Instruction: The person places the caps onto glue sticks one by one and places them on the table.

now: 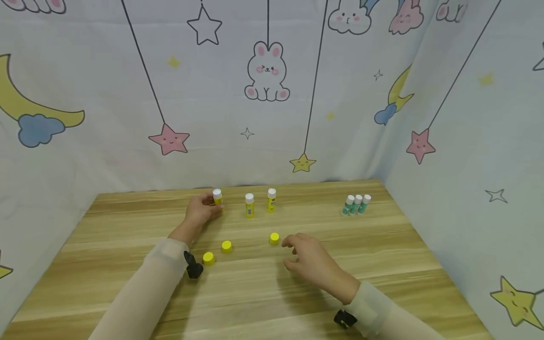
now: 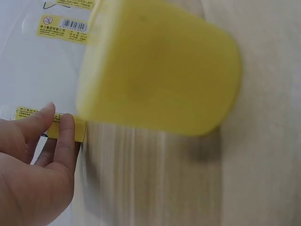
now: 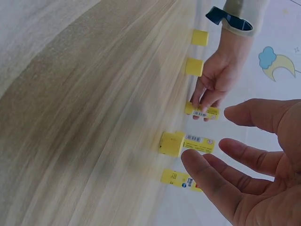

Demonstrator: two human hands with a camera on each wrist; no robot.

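Observation:
My left hand [image 1: 199, 210] is at the leftmost glue stick [image 1: 218, 194], a yellow-labelled tube with a white top standing upright at the back of the table. Its thumb and fingers pinch the tube's lower part, as the left wrist view shows. Two similar glue sticks, a middle one [image 1: 250, 208] and a right one [image 1: 271, 202], stand beside it. My right hand [image 1: 312, 259] hovers, fingers loosely bent and holding nothing, just right of a yellow cap [image 1: 274, 238]. Another yellow cap [image 1: 226, 246] and a nearer one [image 1: 208, 258] sit by the left forearm; one yellow cap [image 2: 160, 66] looms large in the left wrist view.
Three green tubes with white tops [image 1: 358, 205] stand close together at the back right of the wooden table [image 1: 255, 293]. A white curtain [image 1: 221, 160] with printed stars and animals hangs behind the table and along its sides.

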